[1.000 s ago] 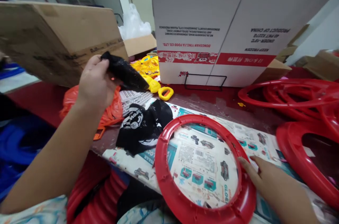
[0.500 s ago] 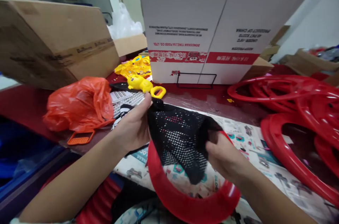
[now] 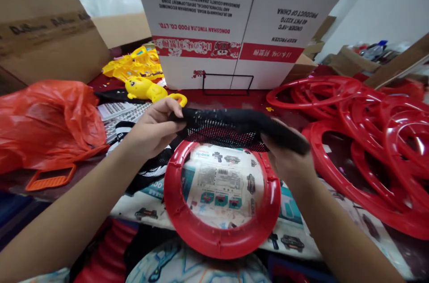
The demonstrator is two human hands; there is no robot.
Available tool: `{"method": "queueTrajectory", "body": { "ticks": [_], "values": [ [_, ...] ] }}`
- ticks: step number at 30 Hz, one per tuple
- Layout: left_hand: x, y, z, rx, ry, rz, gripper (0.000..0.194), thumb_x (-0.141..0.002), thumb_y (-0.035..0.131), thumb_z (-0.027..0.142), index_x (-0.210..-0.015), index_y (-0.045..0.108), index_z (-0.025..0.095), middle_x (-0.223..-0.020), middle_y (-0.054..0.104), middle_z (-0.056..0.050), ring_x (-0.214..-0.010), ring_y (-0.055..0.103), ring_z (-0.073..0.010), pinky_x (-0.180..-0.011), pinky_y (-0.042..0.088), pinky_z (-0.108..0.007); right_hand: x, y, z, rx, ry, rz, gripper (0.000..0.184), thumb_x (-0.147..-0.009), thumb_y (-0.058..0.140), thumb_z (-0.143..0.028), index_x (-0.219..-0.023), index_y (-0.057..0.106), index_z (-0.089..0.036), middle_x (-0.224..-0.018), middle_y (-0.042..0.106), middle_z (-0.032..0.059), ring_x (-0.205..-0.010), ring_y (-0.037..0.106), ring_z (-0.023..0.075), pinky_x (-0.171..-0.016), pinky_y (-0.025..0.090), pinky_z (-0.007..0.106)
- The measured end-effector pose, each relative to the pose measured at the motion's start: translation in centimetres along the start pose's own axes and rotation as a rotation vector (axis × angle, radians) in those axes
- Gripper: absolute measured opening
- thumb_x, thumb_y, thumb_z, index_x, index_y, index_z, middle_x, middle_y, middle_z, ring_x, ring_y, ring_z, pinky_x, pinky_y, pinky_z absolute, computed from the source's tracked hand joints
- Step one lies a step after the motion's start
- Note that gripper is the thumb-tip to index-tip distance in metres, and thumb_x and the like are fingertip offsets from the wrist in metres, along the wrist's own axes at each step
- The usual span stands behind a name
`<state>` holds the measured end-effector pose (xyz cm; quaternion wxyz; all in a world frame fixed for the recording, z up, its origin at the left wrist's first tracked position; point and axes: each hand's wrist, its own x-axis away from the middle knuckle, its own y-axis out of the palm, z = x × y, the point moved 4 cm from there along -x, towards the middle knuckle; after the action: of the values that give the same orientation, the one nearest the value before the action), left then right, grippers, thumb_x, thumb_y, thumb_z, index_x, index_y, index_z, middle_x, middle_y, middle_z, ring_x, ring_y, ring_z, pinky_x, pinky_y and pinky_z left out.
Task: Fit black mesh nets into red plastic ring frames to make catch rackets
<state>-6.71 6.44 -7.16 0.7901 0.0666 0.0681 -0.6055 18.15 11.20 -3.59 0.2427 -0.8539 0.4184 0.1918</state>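
Note:
A piece of black mesh fabric [image 3: 224, 129] is stretched sideways between my two hands. My left hand [image 3: 154, 126] pinches its left end between thumb and fingers. On the other side my right hand [image 3: 290, 153] is closed on the fabric, part of which drapes over the fingers and hides them. Below the fabric a red plastic ring [image 3: 219, 245] lies on a printed sheet [image 3: 231, 185], its far rim partly covered by the mesh. More black fabric with white markings [image 3: 156, 164] lies left of the ring, beneath my left forearm.
Several red rings [image 3: 362, 162] are heaped at the right. An orange plastic bag [image 3: 53, 122] and a yellow toy figure [image 3: 145, 89] lie at the left. A large white carton [image 3: 214, 10] stands at the back, with a brown carton [image 3: 40, 19] left of it.
The mesh fabric, which hung down over the ring, is now raised and pulled out level between both hands. More of the ring shows. The camera view has shifted.

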Motion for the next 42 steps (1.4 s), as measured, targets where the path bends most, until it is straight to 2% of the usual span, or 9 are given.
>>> {"method": "queueTrajectory", "body": {
  "ticks": [3,6,10,14,16,20,28,34,42],
  "values": [
    [0.7,-1.2,-0.5,0.022,-0.004,-0.335,0.053,-0.059,0.077,0.058,-0.1,0.058,0.03,-0.089,0.069,-0.001,-0.095,0.065,-0.0289,-0.085,0.051,-0.044,2.1,0.2,-2.8,0.198,-0.147,-0.437,0.013,-0.09,0.06,-0.028,-0.091,0.073,-0.026,-0.103,0.073,0.0029,-0.116,0.058,0.0211,-0.102,0.043,0.041],
    [1.8,-1.5,-1.8,-0.175,-0.035,-0.713,0.07,-0.082,0.044,0.072,-0.137,0.038,0.031,-0.102,0.073,-0.004,-0.123,0.052,-0.0289,-0.109,0.03,-0.049,5.0,0.5,-2.8,0.485,-0.024,-0.863,0.036,-0.084,0.052,-0.003,-0.108,0.069,-0.024,-0.119,0.068,0.0034,-0.135,0.039,0.0228,-0.111,0.033,0.045],
    [1.7,0.6,-3.7,-0.677,-0.09,-0.669,0.048,-0.094,0.029,0.058,-0.119,0.054,0.024,-0.096,0.07,-0.004,-0.092,0.064,-0.0227,-0.084,0.048,-0.037,6.6,0.0,-0.8,0.466,0.345,-1.071,0.052,-0.074,0.063,-0.004,-0.122,0.062,-0.024,-0.133,0.059,0.0037,-0.138,0.036,0.027,-0.113,0.03,0.046],
    [1.8,6.0,-5.4,-1.066,0.055,-0.756,0.025,-0.09,0.048,0.037,-0.098,0.061,0.017,-0.098,0.065,-0.009,-0.092,0.061,-0.0247,-0.08,0.049,-0.035,4.6,0.5,1.8,0.564,0.478,-0.81,0.027,-0.087,0.063,-0.036,-0.104,0.066,-0.015,-0.111,0.066,0.0095,-0.105,0.061,0.0189,-0.093,0.048,0.031],
    [1.6,8.1,-6.5,-1.12,0.071,-0.734,0.024,-0.085,0.053,0.028,-0.101,0.062,0.012,-0.103,0.062,-0.015,-0.098,0.06,-0.0299,-0.085,0.047,-0.04,3.5,1.1,3.7,0.912,0.587,-0.614,0.024,-0.091,0.059,-0.033,-0.102,0.066,-0.013,-0.105,0.067,0.011,-0.099,0.062,0.0209,-0.089,0.048,0.033],
    [1.2,10.1,-7.4,-1.183,0.073,-0.632,0.027,-0.088,0.042,0.019,-0.091,0.065,0.007,-0.098,0.059,-0.02,-0.097,0.058,-0.0365,-0.082,0.046,-0.049,3.1,3.4,6.8,1.084,0.668,-0.524,0.024,-0.093,0.049,-0.017,-0.099,0.066,-0.002,-0.102,0.064,0.0242,-0.093,0.064,0.0308,-0.079,0.049,0.043],
    [1.1,9.1,-6.0,-0.817,-0.017,-0.594,0.008,-0.08,0.05,0.019,-0.082,0.057,0.018,-0.089,0.064,-0.007,-0.09,0.061,-0.0238,-0.082,0.049,-0.039,2.6,2.7,6.7,0.857,0.613,-0.404,0.005,-0.079,0.061,-0.009,-0.081,0.063,-0.013,-0.09,0.067,0.0088,-0.091,0.061,0.0216,-0.08,0.046,0.034],
    [0.3,8.1,-6.7,-0.43,-0.227,-0.576,0.039,-0.082,0.052,0.044,-0.11,0.054,0.018,-0.088,0.069,-0.004,-0.08,0.066,-0.0194,-0.069,0.053,-0.031,1.6,1.8,6.9,0.469,0.661,-0.271,0.028,-0.08,0.069,-0.021,-0.107,0.061,-0.018,-0.1,0.069,0.0024,-0.088,0.063,0.0114,-0.074,0.049,0.023],
    [-3.9,6.8,-6.1,-0.72,-0.255,-0.51,0.034,-0.08,0.052,0.053,-0.082,0.066,0.022,-0.065,0.064,-0.001,-0.058,0.056,-0.0186,-0.055,0.039,-0.029,-1.3,1.8,9.4,0.378,0.672,-0.173,0.011,-0.082,0.062,-0.017,-0.073,0.067,-0.016,-0.069,0.064,-0.0017,-0.065,0.054,0.0102,-0.063,0.04,0.024]
  ]
}}
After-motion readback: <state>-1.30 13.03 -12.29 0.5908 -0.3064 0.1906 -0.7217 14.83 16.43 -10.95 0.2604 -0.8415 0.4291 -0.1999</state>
